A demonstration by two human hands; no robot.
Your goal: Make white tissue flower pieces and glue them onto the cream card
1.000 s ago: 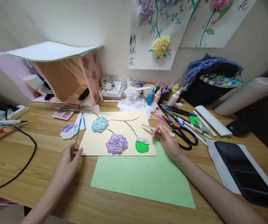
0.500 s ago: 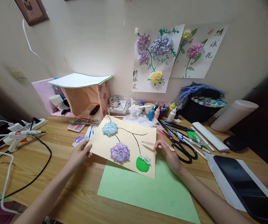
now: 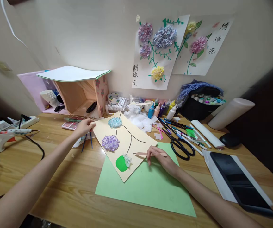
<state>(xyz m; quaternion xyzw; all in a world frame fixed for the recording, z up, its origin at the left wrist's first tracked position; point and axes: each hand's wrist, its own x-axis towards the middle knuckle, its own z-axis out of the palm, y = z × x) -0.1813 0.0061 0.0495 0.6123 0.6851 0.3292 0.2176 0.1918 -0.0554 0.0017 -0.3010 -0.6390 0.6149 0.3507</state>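
A cream sheet of card [image 3: 136, 142] lies turned at an angle over a green sheet [image 3: 148, 190]. It bears a blue paper flower [image 3: 114, 122], a purple one [image 3: 110, 143], drawn black stems, and a bright green round patch [image 3: 122, 163] with a few pale petals [image 3: 128, 160] on its right side. My left hand [image 3: 85, 126] pinches the card's left corner between thumb and fingers. In my right hand [image 3: 158, 156] is a pair of slim pinkish tweezers [image 3: 141, 154], closed in the fingers beside the card's right edge, tip pointing left over the card.
Black-handled scissors [image 3: 180, 147] and several pens lie to the right, near a dark tablet [image 3: 238, 180]. White tissue scraps [image 3: 139, 121] and paint bottles [image 3: 161, 110] stand behind the card. On the left are a glue gun [image 3: 4, 138] and cables. Flower pictures [image 3: 161, 60] hang on the wall.
The card has turned clockwise, its green patch swinging left and its lower corner now pointing toward me. My left hand moved up with its corner; my right hand shifted slightly left and down. The view shifted.
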